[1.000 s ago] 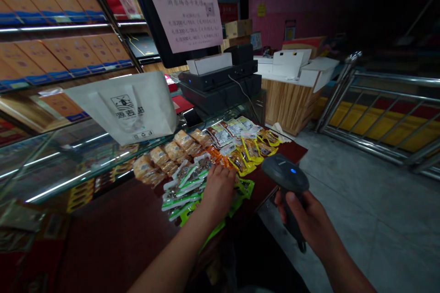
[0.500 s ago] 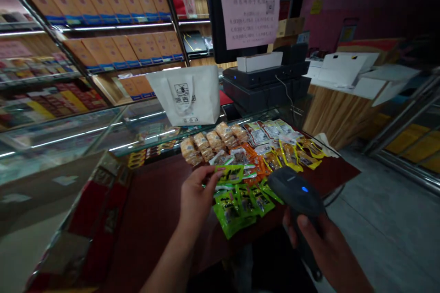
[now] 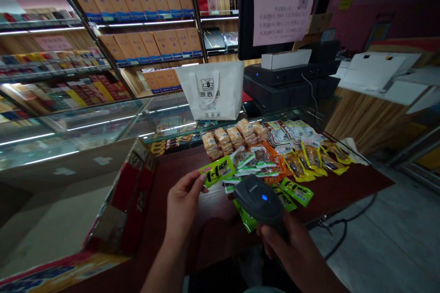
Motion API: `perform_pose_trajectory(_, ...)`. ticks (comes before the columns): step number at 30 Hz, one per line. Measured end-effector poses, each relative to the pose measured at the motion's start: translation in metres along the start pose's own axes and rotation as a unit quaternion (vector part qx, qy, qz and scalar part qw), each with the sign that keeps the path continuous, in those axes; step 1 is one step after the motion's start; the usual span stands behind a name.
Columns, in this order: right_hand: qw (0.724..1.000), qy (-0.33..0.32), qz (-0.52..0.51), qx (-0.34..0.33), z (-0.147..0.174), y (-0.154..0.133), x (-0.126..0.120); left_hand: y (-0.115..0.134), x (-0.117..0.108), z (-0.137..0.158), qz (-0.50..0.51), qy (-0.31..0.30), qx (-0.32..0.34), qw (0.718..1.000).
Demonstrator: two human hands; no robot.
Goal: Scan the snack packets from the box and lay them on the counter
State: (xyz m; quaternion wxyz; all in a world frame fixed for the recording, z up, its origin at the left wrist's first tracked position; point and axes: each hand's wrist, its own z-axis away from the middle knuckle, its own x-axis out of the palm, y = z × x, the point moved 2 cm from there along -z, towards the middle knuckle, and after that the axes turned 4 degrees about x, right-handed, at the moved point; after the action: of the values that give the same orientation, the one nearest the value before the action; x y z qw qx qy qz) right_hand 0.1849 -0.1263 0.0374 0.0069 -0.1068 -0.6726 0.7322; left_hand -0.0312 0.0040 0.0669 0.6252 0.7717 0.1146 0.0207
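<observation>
Between thumb and fingers, my left hand point(image 3: 185, 197) pinches one end of a green snack packet point(image 3: 217, 170) above the dark red tabletop. My right hand point(image 3: 285, 242) is wrapped round the handle of a dark barcode scanner point(image 3: 258, 199), whose blue light is lit. The scanner's head points toward the held packet, apart from it. Partly hidden under the scanner lie more green packets point(image 3: 297, 191). Behind them are clear-and-green packets point(image 3: 244, 159), orange packets point(image 3: 280, 165), yellow packets point(image 3: 311, 160) and a row of wrapped pastries point(image 3: 235, 137).
A white tote bag point(image 3: 211, 91) stands on the glass counter point(image 3: 120, 123). An open cardboard box point(image 3: 113, 192) sits at the left. Beyond the packets is a monitor point(image 3: 247, 23) with a pink notice point(image 3: 283, 11). A cable point(image 3: 343, 233) hangs off the table's right edge.
The view has swung left. My left hand has drawn the green packet leftward, away from the other green packets. The scanner has come closer to it and now covers part of the green pile.
</observation>
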Motion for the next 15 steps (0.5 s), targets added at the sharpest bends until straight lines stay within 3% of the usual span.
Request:
perform_pose_trajectory(10, 0.999, -0.009, 0.037, 0.004, 0.0010, -0.0047, 0.0090, -0.0067, -0.0090, -0.0039, 0.025, 0.023, 0.007, 0.999)
perform_pose_trajectory(15, 0.999, -0.001, 0.044, 0.004, -0.0010, -0.0049, 0.0100, -0.0050, -0.0080, -0.0059, 0.032, 0.005, 0.007, 0.999)
